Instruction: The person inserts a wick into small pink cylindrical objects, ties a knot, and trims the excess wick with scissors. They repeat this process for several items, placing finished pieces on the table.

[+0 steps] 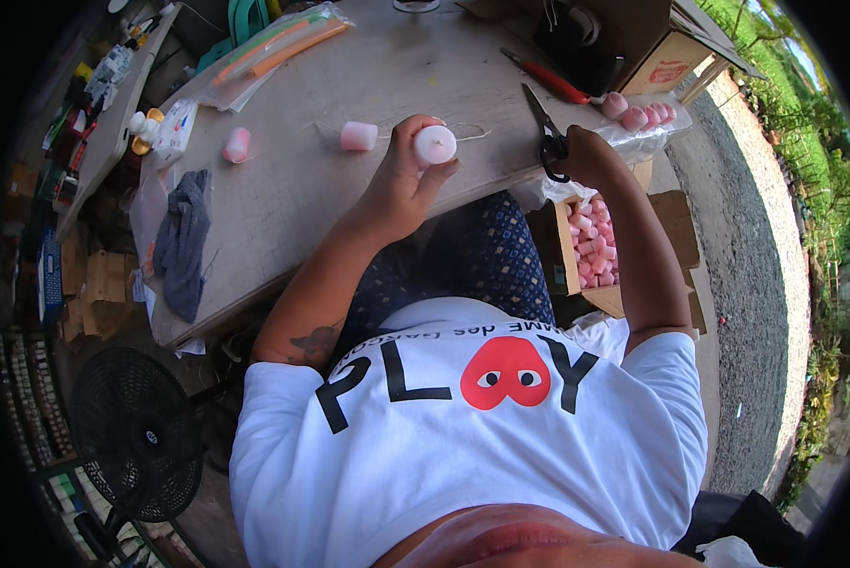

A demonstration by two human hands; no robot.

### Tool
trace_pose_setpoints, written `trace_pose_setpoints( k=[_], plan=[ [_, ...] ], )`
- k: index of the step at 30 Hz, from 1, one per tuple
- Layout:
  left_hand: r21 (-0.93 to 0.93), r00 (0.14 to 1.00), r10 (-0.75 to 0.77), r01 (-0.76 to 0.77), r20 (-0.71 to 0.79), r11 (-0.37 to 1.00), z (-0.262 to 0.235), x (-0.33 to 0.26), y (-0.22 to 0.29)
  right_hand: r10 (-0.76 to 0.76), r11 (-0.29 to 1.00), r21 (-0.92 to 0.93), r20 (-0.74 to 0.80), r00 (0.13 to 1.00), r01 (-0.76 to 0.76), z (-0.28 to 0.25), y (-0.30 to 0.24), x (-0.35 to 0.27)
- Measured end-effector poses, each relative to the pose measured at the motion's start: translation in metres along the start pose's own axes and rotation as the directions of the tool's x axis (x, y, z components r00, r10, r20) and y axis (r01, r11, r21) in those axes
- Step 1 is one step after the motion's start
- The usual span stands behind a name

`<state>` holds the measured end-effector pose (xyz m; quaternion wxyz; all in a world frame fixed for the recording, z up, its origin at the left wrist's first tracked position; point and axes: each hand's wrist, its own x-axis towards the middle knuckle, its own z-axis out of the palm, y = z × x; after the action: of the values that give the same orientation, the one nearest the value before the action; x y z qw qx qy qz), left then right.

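My left hand [408, 178] is wrapped round a pink and white candle [435, 147], its pale round end turned up and a short wick showing in the middle. Over the table's right part, my right hand [588, 157] grips black-handled scissors [544, 123], blades pointing away from me. Left of my left hand a second candle [358, 136] lies on its side, with a thin wick trailing from it. Farther left lies another pink candle [237, 145]. A loop of pale string [477, 129] rests on the table just beyond the held candle.
Several candles [636, 117] line plastic at the table's right edge, near red-handled pliers [559, 85] and a cardboard box [676, 62]. Below, an open carton [592, 248] holds many more. A grey cloth [183, 237] hangs over the left edge; a fan [139, 435] stands lower left.
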<state>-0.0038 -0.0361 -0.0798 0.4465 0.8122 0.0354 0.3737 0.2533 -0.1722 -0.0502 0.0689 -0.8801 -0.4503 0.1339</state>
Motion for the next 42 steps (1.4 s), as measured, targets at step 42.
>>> trace_pose_setpoints(
  k=[42],
  plan=[
    [0.081,0.971,-0.239,0.239,-0.013,0.968,0.004,0.013,0.031,-0.312,-0.014,0.754,-0.627,0.714,0.657,0.037,-0.116,-0.093]
  ],
)
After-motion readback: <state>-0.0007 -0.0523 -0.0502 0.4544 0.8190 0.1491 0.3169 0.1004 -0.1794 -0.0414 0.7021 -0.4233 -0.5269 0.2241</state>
